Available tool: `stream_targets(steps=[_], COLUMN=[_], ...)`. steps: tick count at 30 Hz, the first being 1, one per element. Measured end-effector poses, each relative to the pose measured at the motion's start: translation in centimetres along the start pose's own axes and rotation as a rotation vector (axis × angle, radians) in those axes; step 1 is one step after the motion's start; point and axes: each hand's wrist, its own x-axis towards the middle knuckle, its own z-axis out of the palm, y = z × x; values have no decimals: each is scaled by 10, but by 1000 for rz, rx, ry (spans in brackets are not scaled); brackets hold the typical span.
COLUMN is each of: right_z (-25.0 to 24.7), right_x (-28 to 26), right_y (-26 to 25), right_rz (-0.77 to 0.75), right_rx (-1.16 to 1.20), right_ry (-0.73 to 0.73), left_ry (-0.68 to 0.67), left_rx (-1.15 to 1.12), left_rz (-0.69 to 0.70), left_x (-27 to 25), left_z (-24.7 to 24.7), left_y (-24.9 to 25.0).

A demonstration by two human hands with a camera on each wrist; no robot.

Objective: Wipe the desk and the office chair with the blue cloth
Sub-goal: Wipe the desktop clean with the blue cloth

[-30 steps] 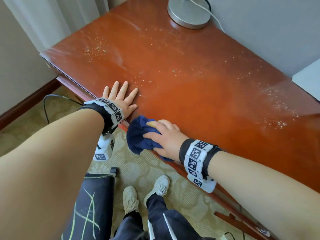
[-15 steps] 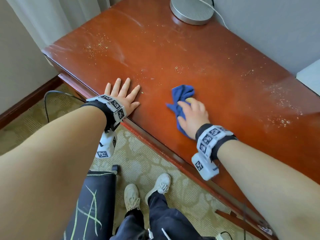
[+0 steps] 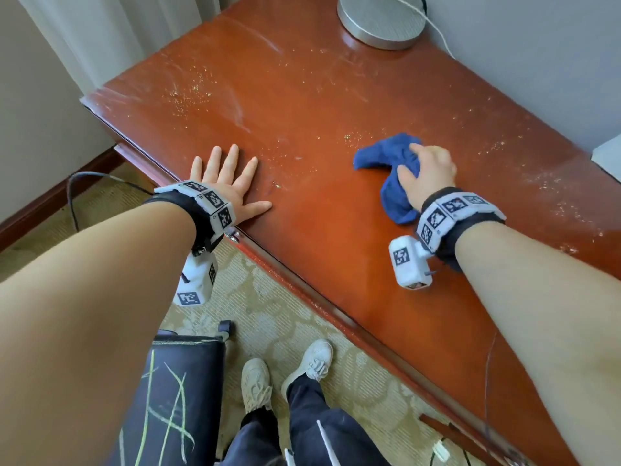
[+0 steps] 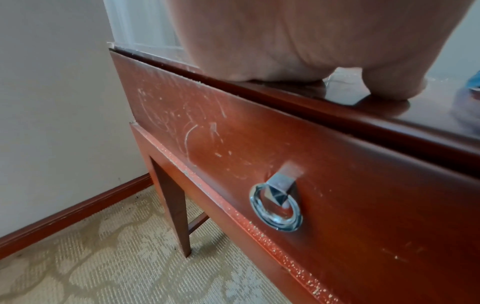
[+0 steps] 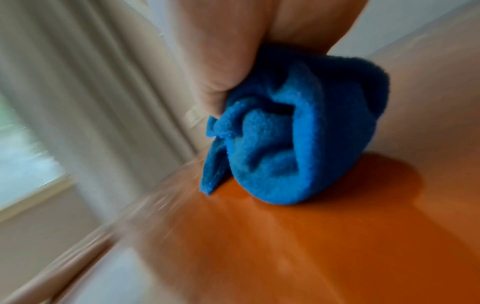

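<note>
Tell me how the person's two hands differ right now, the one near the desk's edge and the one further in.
The left hand lies flat with fingers spread, holding nothing; the right hand is curled round the bunched blue cloth. The left hand sits at the front edge of the desk, the right hand further in, near scattered crumbs. The right wrist view is motion-blurred; the left wrist view is sharper. Both hands rest on the desk top, and both wrists wear marker bands.

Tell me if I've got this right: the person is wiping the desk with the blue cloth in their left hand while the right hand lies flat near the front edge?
Not quite: the hands are swapped. The head view shows the right hand gripping the blue cloth on the desk, while the left hand lies flat near the front edge.
</note>
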Motion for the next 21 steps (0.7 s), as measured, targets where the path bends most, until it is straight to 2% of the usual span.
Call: stream_targets(steps=[2,3,5,8,10,13,15,16,18,21], right_z=[4,9,19,30,35,42,40,34,23,5], right_x=[18,23,29,30,22,2,-3,0,16,47], right_y=[5,4,-2,-26,-47,-69,-69,-66,-55,-33], right_rz=[213,265,256,77,-114,-441,-526,-522,-465,-184], right_rx=[-44,-78,-141,-216,-257,-246,-154,-89,12,9], right_ry=[-35,-67,-78,-54,-78,-245,-338,-327,-198,-43], left_ry=[-5,-5,-10,-22,-22,-17,-19,-21,-29,-39], left_rx=[-6,-5,1,10,8,12,7,6,12,17], left_rz=[0,0,-2,-6,-8,-5,2,3,-1,-1], left_x=[0,1,2,3,4,4,3,3,3,2], left_z=[1,1,1,1,1,1,1,0,-1,-2], left_y=[0,1,1,1,1,0,0,0,0,0])
